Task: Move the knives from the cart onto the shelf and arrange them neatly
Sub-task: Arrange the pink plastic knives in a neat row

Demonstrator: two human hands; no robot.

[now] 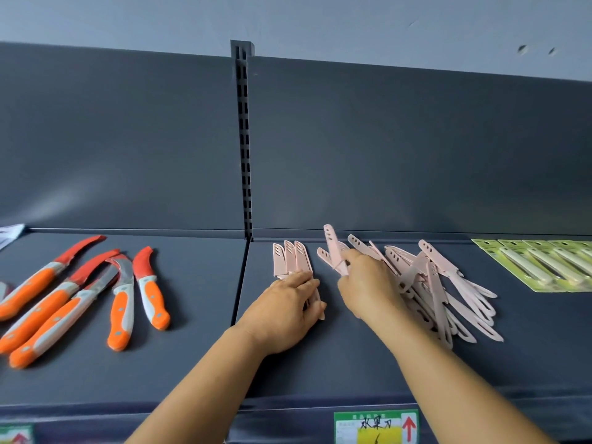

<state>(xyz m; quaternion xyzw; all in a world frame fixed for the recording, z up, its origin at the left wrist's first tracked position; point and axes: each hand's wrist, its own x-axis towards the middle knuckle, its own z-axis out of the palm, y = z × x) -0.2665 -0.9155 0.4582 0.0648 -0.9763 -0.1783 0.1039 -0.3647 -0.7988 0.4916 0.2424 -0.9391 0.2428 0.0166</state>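
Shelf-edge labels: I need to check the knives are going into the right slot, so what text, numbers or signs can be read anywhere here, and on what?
"水果刀", handwritten in black, on the green and yellow price label on the shelf front edge.
A handwritten mark below it, perhaps "6": cut off, unsure.
Red up arrow, on that label's right side.
Small green print along its top: too blurred.
Second label, lower left: red mark only, unreadable.

Matt grey metal shelf [320, 363] — smooth pink plastic knives [442, 283].
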